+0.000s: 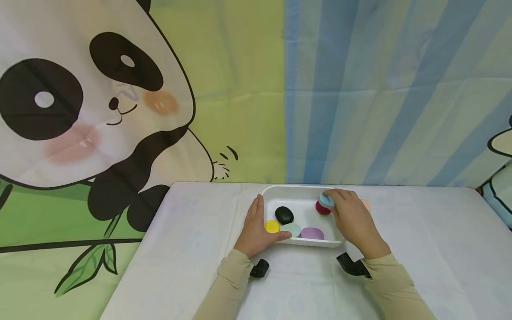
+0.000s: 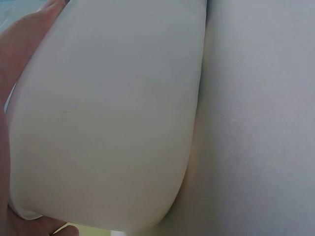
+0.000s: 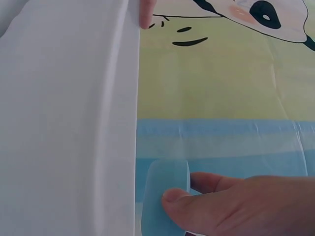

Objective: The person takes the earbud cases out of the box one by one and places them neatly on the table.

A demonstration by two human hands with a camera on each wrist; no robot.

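Observation:
A shallow white tray (image 1: pixel 302 242) stands near the table's back edge. My left hand (image 1: pixel 256 229) holds its left end, thumb over the front rim and fingers along the side; the left wrist view shows the tray's outer wall (image 2: pixel 108 113) close up. My right hand (image 1: pixel 356 218) pinches a smooth, rounded light-blue piece (image 1: pixel 326 200) between thumb and fingers, just above a red piece (image 1: pixel 323 209) in the tray. Whether blue touches red, I cannot tell. The blue piece (image 3: pixel 160 196) stands on edge in the right wrist view. Black (image 1: pixel 284 215), yellow (image 1: pixel 272 226), pale-green (image 1: pixel 292 229) and purple (image 1: pixel 312 233) pieces lie at the left and front.
A peach-coloured piece (image 1: pixel 366 205), partly hidden by the right hand, shows just right of the tray. White cloth covers the table (image 1: pixel 208 222). Behind it hangs a printed curtain (image 1: pixel 248 89) with a panda and blue stripes.

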